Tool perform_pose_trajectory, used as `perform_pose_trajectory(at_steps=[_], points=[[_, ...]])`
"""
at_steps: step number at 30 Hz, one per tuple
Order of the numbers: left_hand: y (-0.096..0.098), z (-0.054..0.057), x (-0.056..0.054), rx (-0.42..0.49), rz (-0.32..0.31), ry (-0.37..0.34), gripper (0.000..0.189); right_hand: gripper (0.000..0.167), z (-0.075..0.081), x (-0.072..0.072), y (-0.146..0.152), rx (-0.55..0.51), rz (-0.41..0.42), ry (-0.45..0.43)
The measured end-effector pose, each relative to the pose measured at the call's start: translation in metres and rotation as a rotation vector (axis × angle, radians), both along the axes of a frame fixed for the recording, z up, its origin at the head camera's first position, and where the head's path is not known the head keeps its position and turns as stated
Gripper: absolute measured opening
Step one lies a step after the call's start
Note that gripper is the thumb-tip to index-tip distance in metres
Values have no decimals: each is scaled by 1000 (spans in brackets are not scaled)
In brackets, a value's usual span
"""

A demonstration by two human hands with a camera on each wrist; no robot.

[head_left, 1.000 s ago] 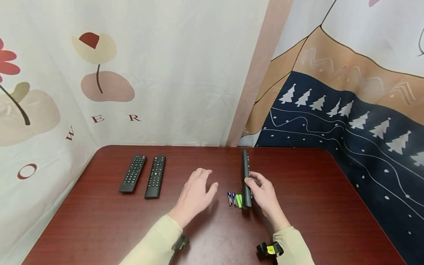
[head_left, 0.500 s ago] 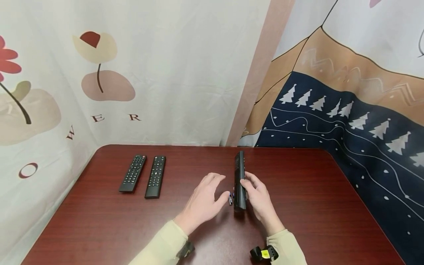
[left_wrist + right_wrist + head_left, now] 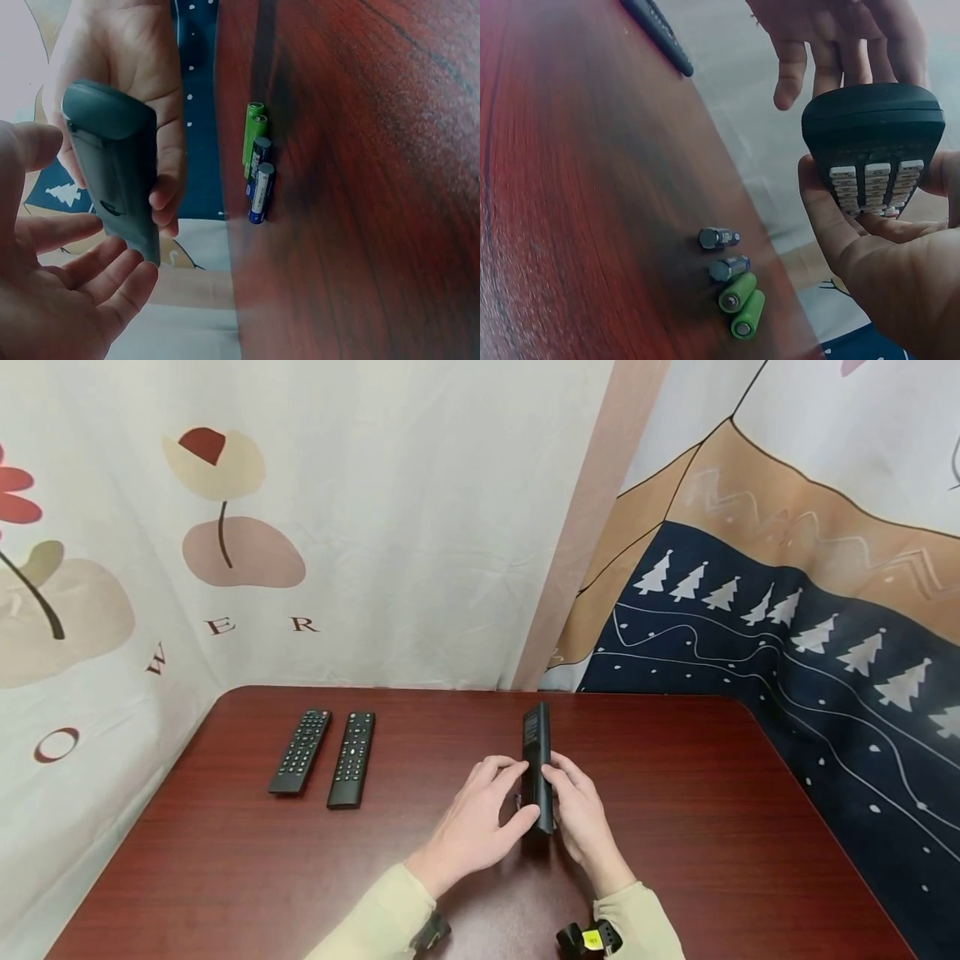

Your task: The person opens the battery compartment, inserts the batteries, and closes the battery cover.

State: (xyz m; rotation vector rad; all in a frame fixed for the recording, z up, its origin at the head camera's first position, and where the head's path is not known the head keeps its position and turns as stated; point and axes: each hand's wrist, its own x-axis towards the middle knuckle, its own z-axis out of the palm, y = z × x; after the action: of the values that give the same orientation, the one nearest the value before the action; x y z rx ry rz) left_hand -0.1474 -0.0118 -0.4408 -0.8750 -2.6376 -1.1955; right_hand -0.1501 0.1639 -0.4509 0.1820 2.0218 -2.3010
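Note:
My right hand (image 3: 585, 822) grips a black remote control (image 3: 536, 752) by its sides, held up off the table and tipped on edge. In the left wrist view its back cover (image 3: 112, 169) faces the left hand; the right wrist view shows its light buttons (image 3: 876, 187). My left hand (image 3: 476, 831) is beside that back, with loosely bent fingers at or near the surface and the thumb apart. Whether the fingertips touch is unclear. Below the remote, green batteries (image 3: 253, 135) and blue-and-silver batteries (image 3: 261, 191) lie side by side on the table; in the head view they are mostly hidden.
Two more black remotes, a left one (image 3: 302, 752) and a right one (image 3: 352, 760), lie on the left part of the reddish-brown table (image 3: 225, 860). A white printed curtain (image 3: 405, 527) and a navy patterned cloth (image 3: 712, 627) hang behind it.
The right hand has brought the remote left over the batteries and turned its back toward the left hand. My left hand has moved right, up to the remote.

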Motion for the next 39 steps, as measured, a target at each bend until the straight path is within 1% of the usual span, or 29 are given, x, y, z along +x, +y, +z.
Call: perform_pose_trajectory(at_steps=[8, 15, 22, 25, 32, 35, 39], points=[[4, -3, -4, -1, -4, -26, 55, 45, -1, -5, -2, -22, -5, -14], [7, -6, -10, -7, 3, -28, 53, 45, -3, -16, -4, -47, -4, -10], [8, -6, -19, 21, 16, -37, 53, 46, -3, -28, -7, -7, -37, -2], [9, -7, -22, 28, 16, -40, 56, 45, -3, -32, -8, 0, -63, -5], [11, -10, -28, 29, 13, -91, 67, 44, -3, -41, -13, -6, -113, 1], [11, -11, -31, 26, 5, -84, 72, 43, -3, -44, -13, -15, -131, -10], [10, -11, -36, 18, -4, -42, 75, 43, -4, -48, -14, -32, -145, -14]])
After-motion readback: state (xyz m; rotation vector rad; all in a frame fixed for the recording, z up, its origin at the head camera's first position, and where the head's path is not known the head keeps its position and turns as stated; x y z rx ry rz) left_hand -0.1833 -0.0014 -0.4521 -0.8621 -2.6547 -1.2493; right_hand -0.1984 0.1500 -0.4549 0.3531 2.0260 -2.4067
